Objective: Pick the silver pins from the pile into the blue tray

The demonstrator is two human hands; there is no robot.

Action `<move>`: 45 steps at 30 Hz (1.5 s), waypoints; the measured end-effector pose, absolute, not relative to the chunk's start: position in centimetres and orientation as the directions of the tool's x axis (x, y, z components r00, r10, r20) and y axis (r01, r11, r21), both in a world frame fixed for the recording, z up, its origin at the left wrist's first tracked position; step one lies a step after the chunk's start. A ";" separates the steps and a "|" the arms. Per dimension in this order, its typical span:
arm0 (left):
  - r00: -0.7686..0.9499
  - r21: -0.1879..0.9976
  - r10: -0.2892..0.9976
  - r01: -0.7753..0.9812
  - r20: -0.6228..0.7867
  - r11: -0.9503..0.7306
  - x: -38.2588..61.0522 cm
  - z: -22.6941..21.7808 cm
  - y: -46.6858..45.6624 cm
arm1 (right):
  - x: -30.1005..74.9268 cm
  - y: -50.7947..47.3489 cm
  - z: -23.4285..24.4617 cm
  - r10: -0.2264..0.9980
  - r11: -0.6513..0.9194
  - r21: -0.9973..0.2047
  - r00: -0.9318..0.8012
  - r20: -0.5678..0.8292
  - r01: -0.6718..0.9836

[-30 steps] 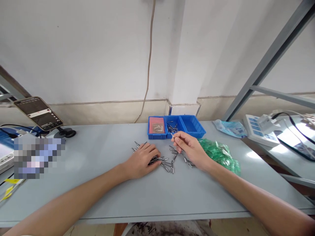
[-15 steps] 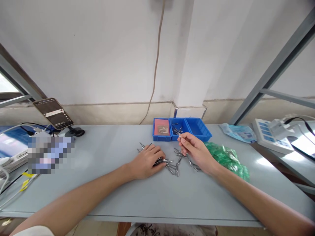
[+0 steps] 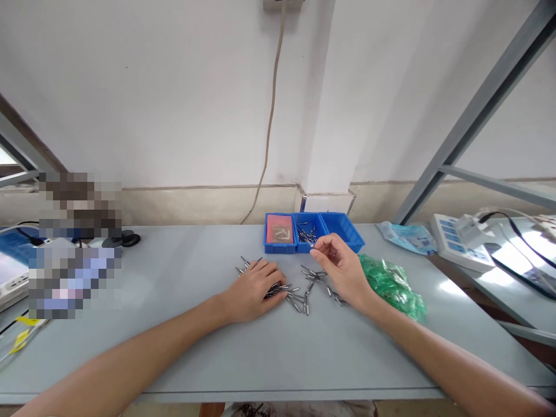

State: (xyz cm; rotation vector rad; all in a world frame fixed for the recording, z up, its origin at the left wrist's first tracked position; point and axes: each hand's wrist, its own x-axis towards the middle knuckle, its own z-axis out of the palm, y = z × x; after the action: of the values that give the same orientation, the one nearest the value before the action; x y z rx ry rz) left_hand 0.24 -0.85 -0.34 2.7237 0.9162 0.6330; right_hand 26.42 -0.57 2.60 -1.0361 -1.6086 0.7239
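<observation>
My left hand (image 3: 256,291) rests on the table, its fingers curled over a heap of slim metal pins (image 3: 278,289) that show between thumb and fingers. Other pins poke out beyond its knuckles. My right hand (image 3: 341,267) is raised in front of the blue bins, thumb and forefinger pinched together. A tiny bright bit shows at those fingertips, too small to name. Below this hand lie loose metal pins (image 3: 310,286), scattered on the tabletop. More pins (image 3: 307,234) sit in the middle blue bin (image 3: 299,248), just beyond the fingertips.
Left of the middle bin, a blue bin (image 3: 280,249) holds a pink sheet and a clear packet. A third blue bin (image 3: 343,223) adjoins on the right. Green plastic film (image 3: 391,286) lies beside my right forearm. Power strips (image 3: 460,243) and cables occupy both sides.
The view has shifted slightly. My right hand's pinched fingertips have drawn back a little from the middle bin. My left hand stays on the heap of pins.
</observation>
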 end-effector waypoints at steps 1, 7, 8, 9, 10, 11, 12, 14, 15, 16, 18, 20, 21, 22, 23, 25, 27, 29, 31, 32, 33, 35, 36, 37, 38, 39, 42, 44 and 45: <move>0.716 0.314 0.613 0.528 0.335 -0.789 0.3 -0.4 -0.8 | 26.4 -0.6 2.7 0.891 0.451 -0.854 -0.081 0.446 0.260; 0.717 0.291 0.599 0.524 0.357 -0.800 0.3 -0.6 -0.8 | 26.7 -0.1 3.6 0.933 0.357 -0.915 -0.122 0.339 0.185; 0.716 0.291 0.600 0.525 0.358 -0.800 0.3 -0.6 -0.8 | 26.8 0.0 3.8 0.945 0.318 -0.935 -0.130 0.299 0.160; 0.715 0.291 0.600 0.525 0.360 -0.800 0.3 -0.6 -0.8 | 26.9 0.1 4.0 0.956 0.277 -0.952 -0.137 0.260 0.127; 0.714 0.291 0.599 0.524 0.361 -0.800 0.3 -0.6 -0.8 | 27.1 0.2 4.3 0.964 0.236 -0.968 -0.145 0.222 0.088; 0.714 0.292 0.599 0.523 0.362 -0.801 0.3 -0.6 -0.8 | 27.2 0.3 4.4 0.970 0.195 -0.980 -0.158 0.185 0.047; 0.716 0.291 0.596 0.521 0.364 -0.802 0.3 -0.6 -0.7 | 27.4 0.3 4.5 0.974 0.158 -0.987 -0.168 0.154 0.010; 0.717 0.296 0.601 0.524 0.354 -0.799 0.2 -0.6 -0.7 | 27.7 0.5 4.5 0.978 0.104 -0.994 -0.176 0.110 -0.041; 0.717 0.299 0.603 0.524 0.350 -0.797 0.2 -0.5 -0.7 | 27.8 0.5 4.3 0.981 0.086 -0.995 -0.172 0.093 -0.048; 0.715 0.299 0.607 0.529 0.347 -0.794 0.2 -0.4 -0.8 | 27.9 0.6 4.1 0.984 0.079 -0.996 -0.155 0.085 -0.047; 0.714 0.300 0.614 0.536 0.337 -0.789 0.2 -0.3 -0.8 | 27.9 0.6 3.5 0.991 0.071 -0.997 -0.111 0.075 -0.040; 0.716 0.297 0.615 0.540 0.331 -0.788 0.3 -0.2 -0.8 | 27.8 0.7 3.0 0.994 0.101 -0.994 -0.034 0.102 -0.040; 0.716 0.298 0.615 0.540 0.330 -0.788 0.3 -0.2 -0.8 | 27.8 0.7 2.8 0.994 0.109 -0.993 -0.010 0.110 -0.034; 0.717 0.299 0.614 0.538 0.330 -0.788 0.3 -0.2 -0.8 | 27.7 0.7 2.6 0.993 0.121 -0.992 0.006 0.121 -0.026; 0.717 0.301 0.613 0.536 0.331 -0.789 0.3 -0.2 -0.8 | 27.7 0.7 2.4 0.991 0.131 -0.991 0.013 0.131 -0.015; 0.717 0.303 0.610 0.531 0.336 -0.791 0.3 -0.3 -0.8 | 27.6 0.5 2.3 0.989 0.148 -0.989 0.006 0.148 0.021; 0.716 0.305 0.610 0.529 0.340 -0.792 0.3 -0.3 -0.8 | 27.5 0.2 2.2 0.985 0.173 -0.983 -0.009 0.173 0.068; 0.713 0.307 0.612 0.531 0.343 -0.790 0.2 -0.4 -0.7 | 27.4 -0.1 2.2 0.979 0.204 -0.973 -0.029 0.202 0.107; 0.714 0.307 0.609 0.527 0.346 -0.792 0.2 -0.5 -0.7 | 27.3 -0.3 2.1 0.971 0.239 -0.961 -0.052 0.234 0.136; 0.715 0.303 0.606 0.526 0.348 -0.795 0.2 -0.5 -0.7 | 27.2 -0.4 2.0 0.967 0.255 -0.955 -0.063 0.248 0.152; 0.718 0.298 0.603 0.525 0.349 -0.797 0.2 -0.5 -0.7 | 27.1 -0.4 1.9 0.962 0.270 -0.948 -0.073 0.262 0.169; 0.721 0.283 0.598 0.528 0.350 -0.801 0.2 -0.6 -0.7 | 27.0 -0.5 1.7 0.954 0.299 -0.932 -0.084 0.287 0.205; 0.722 0.277 0.598 0.530 0.349 -0.802 0.2 -0.6 -0.7 | 26.9 -0.6 1.6 0.951 0.308 -0.925 -0.085 0.297 0.222; 0.723 0.273 0.597 0.531 0.346 -0.802 0.2 -0.5 -0.7 | 26.8 -0.6 1.5 0.950 0.314 -0.919 -0.085 0.302 0.239; 0.725 0.272 0.597 0.532 0.343 -0.802 0.2 -0.5 -0.7 | 26.8 -0.6 1.5 0.949 0.316 -0.914 -0.084 0.304 0.255; 0.725 0.272 0.598 0.533 0.341 -0.801 0.2 -0.4 -0.7 | 26.8 -0.7 1.4 0.949 0.316 -0.909 -0.083 0.305 0.271; 0.724 0.276 0.600 0.533 0.340 -0.800 0.2 -0.4 -0.7 | 26.8 -0.6 1.5 0.948 0.317 -0.902 -0.085 0.306 0.293; 0.724 0.276 0.599 0.532 0.342 -0.801 0.1 -0.4 -0.7 | 27.0 -0.6 1.8 0.950 0.312 -0.906 -0.091 0.298 0.287; 0.726 0.275 0.597 0.530 0.341 -0.802 0.1 -0.4 -0.7 | 27.0 -0.6 2.0 0.954 0.298 -0.913 -0.093 0.284 0.279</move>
State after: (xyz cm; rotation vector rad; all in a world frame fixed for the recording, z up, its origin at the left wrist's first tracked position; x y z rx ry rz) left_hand 0.13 -0.72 -0.39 2.7692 0.9108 0.6291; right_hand 27.04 -0.61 1.99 -1.1602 -1.5855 0.8643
